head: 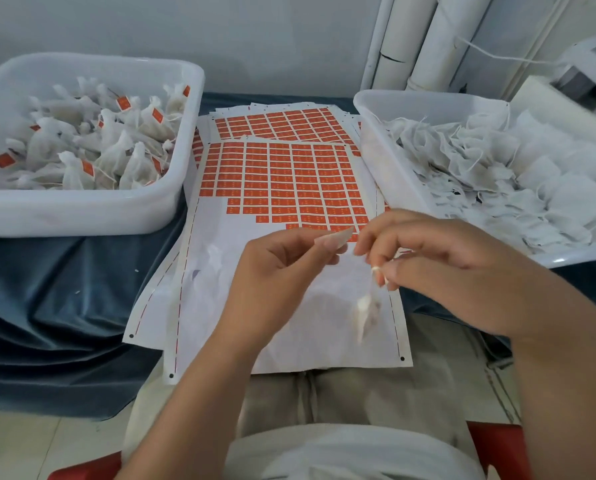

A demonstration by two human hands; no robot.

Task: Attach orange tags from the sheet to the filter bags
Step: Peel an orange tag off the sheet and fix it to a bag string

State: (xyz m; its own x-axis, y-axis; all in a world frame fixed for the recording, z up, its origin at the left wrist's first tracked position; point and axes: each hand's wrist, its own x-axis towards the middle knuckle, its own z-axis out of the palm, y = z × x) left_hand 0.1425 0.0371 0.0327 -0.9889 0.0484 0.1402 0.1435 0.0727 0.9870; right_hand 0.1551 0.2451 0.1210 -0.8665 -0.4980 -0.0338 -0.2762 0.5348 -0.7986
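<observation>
A desk draped in a blue cloth [64, 306] is standing against a pale wall [220, 36], with 2 white pipes [428, 39] running up the corner behind it and part of a white machine [587, 77] showing at the far right edge. 2 white tubs are sitting on the cloth. The left tub [82, 209] is holding filled bags [109, 150] that are already carrying orange labels, while the right tub [386, 161] is holding a heap of flat empty bags [497, 174] with loose strings. Between the tubs the sheet [241, 289] is lying on top of more sheets [282, 123], its near end overhanging the desk above the person's lap. Its orange tags [289, 174] are filling the far half in rows, and the near half is showing only bare backing. A red seat [497, 445] is showing under the person.

Both hands are hovering over the bare part of the sheet, close together but apart. The left hand [279, 278] is curling its fingers and pinching a small pale strip [334, 238] between thumb and forefinger; blur is hiding what the strip is. The right hand [456, 261] is curling its fingers too and pinching the top of 1 filter bag [366, 313], which is dangling, blurred, just above the sheet.
</observation>
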